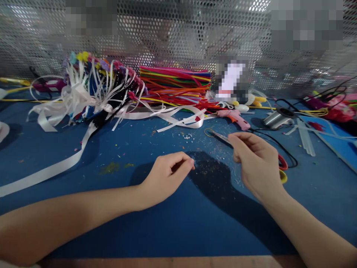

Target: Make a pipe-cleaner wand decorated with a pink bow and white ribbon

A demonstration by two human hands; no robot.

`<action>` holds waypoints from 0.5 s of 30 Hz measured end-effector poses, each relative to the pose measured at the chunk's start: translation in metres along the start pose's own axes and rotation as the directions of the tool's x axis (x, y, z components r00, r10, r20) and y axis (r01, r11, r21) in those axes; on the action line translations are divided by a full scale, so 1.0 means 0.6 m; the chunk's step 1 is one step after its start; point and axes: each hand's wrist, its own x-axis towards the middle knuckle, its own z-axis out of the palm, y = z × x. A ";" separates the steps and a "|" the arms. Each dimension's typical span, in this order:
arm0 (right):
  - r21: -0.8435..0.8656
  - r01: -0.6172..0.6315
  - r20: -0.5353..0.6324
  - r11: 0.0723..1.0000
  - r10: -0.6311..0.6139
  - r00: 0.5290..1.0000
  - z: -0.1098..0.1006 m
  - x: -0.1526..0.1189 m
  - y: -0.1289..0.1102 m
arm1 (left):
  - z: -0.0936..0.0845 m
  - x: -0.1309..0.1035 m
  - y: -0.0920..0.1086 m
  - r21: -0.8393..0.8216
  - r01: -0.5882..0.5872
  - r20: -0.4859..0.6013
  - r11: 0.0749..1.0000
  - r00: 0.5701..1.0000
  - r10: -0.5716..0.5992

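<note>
My right hand (255, 160) pinches a slim, pointed metal tool that looks like tweezers (222, 137). At the tool's tip is a thin gold-coloured ring of wire (208, 132); whether the tips grip it I cannot tell. My left hand (169, 173) is closed above the blue table, thumb and fingertips pressed together; anything between them is too small to make out. Beyond it, small white beads (187, 138) lie scattered on the tabletop. Red and yellow looped handles (283, 176) show partly behind my right wrist.
A pink glue gun (233, 118) and a wire spool (279, 118) lie behind my right hand. Bundled coloured pipe cleaners (175, 85) stand at the back, beside ribboned flower pieces (103, 85). White ribbon (64, 166) crosses the left side. Clear glue sticks (306, 137) lie right. A perforated metal screen (167, 33) borders the back.
</note>
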 end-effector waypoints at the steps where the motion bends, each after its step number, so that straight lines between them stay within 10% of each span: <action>1: -0.166 0.079 0.011 0.983 -0.078 0.997 -0.002 0.000 0.001 | -0.001 0.002 -0.002 0.017 -0.015 -0.038 1.000 0.999 0.016; 6: -0.595 0.445 0.259 0.670 -0.364 0.894 -0.006 -0.006 -0.002 | -0.002 0.006 -0.007 0.078 -0.039 -0.115 0.996 0.992 0.048; 15: -0.473 0.712 0.520 0.519 -0.488 0.701 0.002 -0.026 0.001 | 0.001 0.002 -0.012 -0.054 -0.040 -0.088 0.998 0.995 0.035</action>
